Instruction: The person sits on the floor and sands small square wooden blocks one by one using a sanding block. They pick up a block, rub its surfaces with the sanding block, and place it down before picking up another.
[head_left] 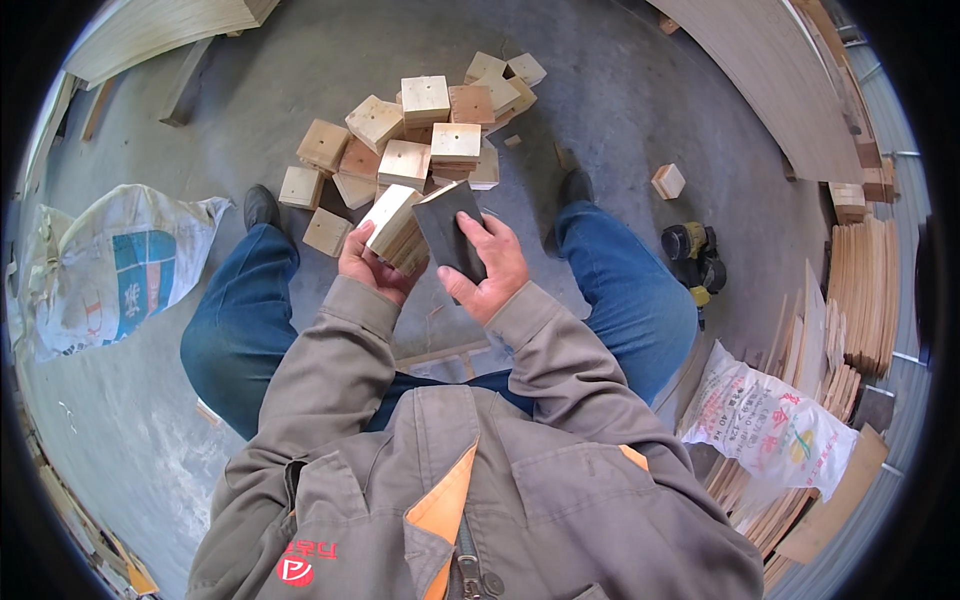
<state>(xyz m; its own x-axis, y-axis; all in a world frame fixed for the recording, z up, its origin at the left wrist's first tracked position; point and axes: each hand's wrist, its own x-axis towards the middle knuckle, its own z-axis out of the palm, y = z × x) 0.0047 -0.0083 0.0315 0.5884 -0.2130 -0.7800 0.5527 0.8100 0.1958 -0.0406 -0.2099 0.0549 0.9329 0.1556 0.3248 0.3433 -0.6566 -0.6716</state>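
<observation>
Wooden blocks (405, 160), more than a dozen, squarish with flat faces, lie in one heap on the grey floor (610, 100); the right hand (492, 262) grips one thin dark board (440, 225), the left hand (364, 268) one layered block (393, 222).

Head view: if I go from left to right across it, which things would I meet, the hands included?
White-and-blue sack, left shoe, left hand holding a wooden block, right hand holding a dark flat pad, right shoe, yellow-and-black tool, stack of thin wooden strips.
</observation>
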